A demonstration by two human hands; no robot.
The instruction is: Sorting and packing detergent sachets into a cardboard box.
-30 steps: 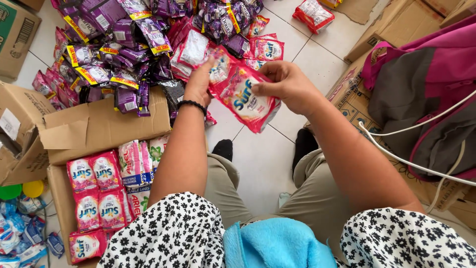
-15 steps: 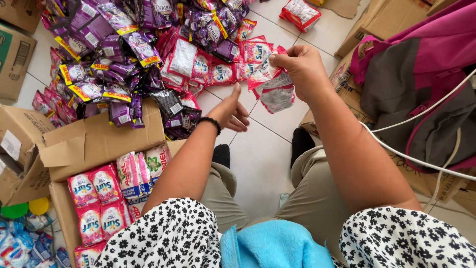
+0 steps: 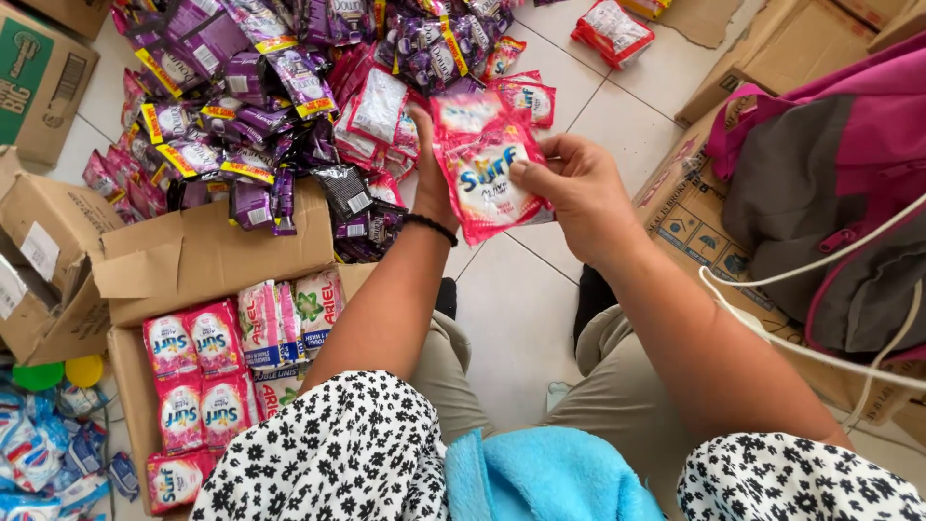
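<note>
Both my hands hold a strip of pink detergent sachets (image 3: 482, 174) above the white tiled floor. My right hand (image 3: 577, 193) pinches the strip's right side with thumb on its front. My left hand (image 3: 429, 169) is behind the strip's left edge, partly hidden by it, a dark band on the wrist. Beyond the hands lies a heap of purple and pink sachets (image 3: 280, 96). An open cardboard box (image 3: 207, 256) at my left knee holds rows of pink sachets (image 3: 188, 376).
More cardboard boxes stand at far left (image 3: 43, 77) and right (image 3: 694, 207). A pink-and-grey backpack (image 3: 830, 193) with a white cord rests on the right box. Blue packets (image 3: 39, 453) lie at the lower left. A lone red sachet pack (image 3: 611, 31) lies far ahead.
My left hand rose from open and empty to meet the strip. My right hand brought the sachet strip leftward and closer, so both hands hold it flat.
</note>
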